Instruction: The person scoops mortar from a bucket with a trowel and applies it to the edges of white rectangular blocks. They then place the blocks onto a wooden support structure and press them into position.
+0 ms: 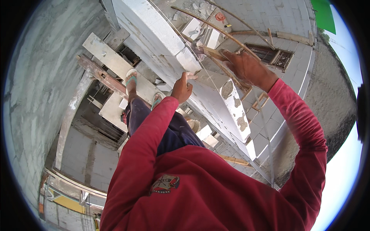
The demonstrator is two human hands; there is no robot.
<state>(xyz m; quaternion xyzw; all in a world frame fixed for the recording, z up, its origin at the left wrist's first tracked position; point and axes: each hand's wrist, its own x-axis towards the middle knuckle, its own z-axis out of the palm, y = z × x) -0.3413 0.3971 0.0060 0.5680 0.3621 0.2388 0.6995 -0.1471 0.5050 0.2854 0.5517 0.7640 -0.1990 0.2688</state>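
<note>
A wall of white lightweight blocks (pixel 154 29) runs diagonally through the middle. My left hand (pixel 182 87) is at its top edge, thumb and index finger apart, the index finger reaching onto the block surface by a small white block piece (pixel 187 60). The other fingers are curled, and nothing shows in them. My right hand (pixel 246 68) is closed round the wooden handle of a tool (pixel 214 53); the blurred tool head is over the wall by the small piece. A white block with grey mortar patches (pixel 227 101) forms the near end of the wall top.
A taut string (pixel 210 75) runs along the wall top. My sandalled feet stand on pale planks (pixel 110 57) beside a wooden beam (pixel 101 75), above the floor. Beyond the wall lie poles (pixel 216 27), loose blocks (pixel 210 37) and a wooden grille (pixel 280 59). A grey wall (pixel 46 73) rises left.
</note>
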